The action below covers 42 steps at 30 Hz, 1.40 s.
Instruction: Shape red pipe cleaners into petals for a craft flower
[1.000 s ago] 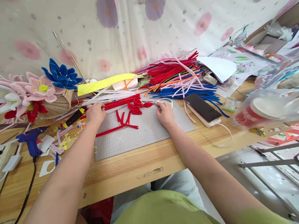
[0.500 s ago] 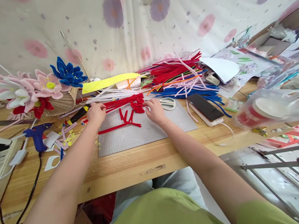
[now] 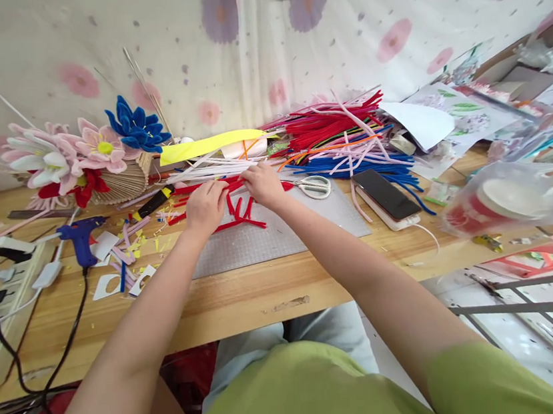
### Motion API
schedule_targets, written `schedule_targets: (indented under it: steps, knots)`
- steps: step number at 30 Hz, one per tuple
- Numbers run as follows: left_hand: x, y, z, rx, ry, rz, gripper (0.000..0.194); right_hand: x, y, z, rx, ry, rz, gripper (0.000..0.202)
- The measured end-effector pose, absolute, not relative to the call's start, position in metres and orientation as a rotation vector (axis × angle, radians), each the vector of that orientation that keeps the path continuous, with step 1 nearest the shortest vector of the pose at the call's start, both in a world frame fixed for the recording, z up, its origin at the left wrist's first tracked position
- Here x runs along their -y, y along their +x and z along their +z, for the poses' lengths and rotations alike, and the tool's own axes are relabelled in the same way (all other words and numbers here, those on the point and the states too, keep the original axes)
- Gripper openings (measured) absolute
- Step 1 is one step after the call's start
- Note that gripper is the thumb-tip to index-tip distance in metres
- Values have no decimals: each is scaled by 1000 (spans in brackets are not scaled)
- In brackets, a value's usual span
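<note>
Over a grey cutting mat (image 3: 281, 245), my left hand (image 3: 207, 205) has its fingers closed on red pipe cleaners (image 3: 236, 184). Close on its right, my right hand (image 3: 264, 185) pinches at the same red strands, its fingertips bent down. Part of the red bundle is covered by both hands. In front of them lie several short red pipe cleaner pieces (image 3: 239, 207) and a longer red one (image 3: 253, 223). Scissors (image 3: 315, 187) with pale handles rest to the right of my right hand.
Pipe cleaner flowers (image 3: 104, 147) stand at the back left, near a blue glue gun (image 3: 82, 241) and power strip (image 3: 5, 314). Red (image 3: 322, 127) and blue (image 3: 362, 168) pipe cleaner bundles lie behind. A phone (image 3: 386, 195) and a bagged paper cup (image 3: 498, 203) are at right.
My left hand has moved right along the red pipe cleaners, and my right hand has come left and slightly back, so the two are now close together. The view has shifted a little.
</note>
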State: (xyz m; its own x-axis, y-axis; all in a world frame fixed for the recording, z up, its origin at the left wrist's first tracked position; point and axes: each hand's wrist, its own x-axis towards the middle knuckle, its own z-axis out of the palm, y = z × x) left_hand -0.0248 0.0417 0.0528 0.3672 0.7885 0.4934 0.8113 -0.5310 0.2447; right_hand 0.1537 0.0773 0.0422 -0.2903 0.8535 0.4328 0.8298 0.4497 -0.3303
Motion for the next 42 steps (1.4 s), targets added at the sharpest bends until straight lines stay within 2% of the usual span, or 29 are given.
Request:
schedule_targets:
  steps: [4, 7, 9, 13, 16, 19, 24, 34, 42]
  knots:
    - [-40, -35, 48, 1612, -2482, -1065, 38, -88, 174, 66, 1983, -1238, -11, 20]
    - [-40, -37, 43, 1740, -2406, -1241, 34, -82, 177, 79, 1837, -1152, 147, 18]
    - [-39, -30, 38, 1888, -2394, -1476, 32, -73, 171, 81, 1724, -1155, 428, 20]
    - [-30, -9, 28, 2425, -2406, -2156, 30, -56, 153, 72, 1558, -1069, 1312, 23]
    - [-18, 0, 26, 2722, -2414, -2465, 24, -49, 145, 63, 1340, -1009, 1591, 17]
    - [-7, 2, 27, 2918, -2278, -2643, 17, -48, 141, 57, 1213, -990, 1582, 14]
    - [0, 3, 28, 3008, -2179, -2695, 17, -50, 134, 55, 1247, -976, 1517, 16]
    - [4, 0, 26, 2880, -2139, -2835, 17, -51, 124, 46, 1263, -955, 1542, 17]
    - [7, -4, 14, 2789, -2164, -2944, 21, -53, 127, 42, 1134, -901, 1715, 18]
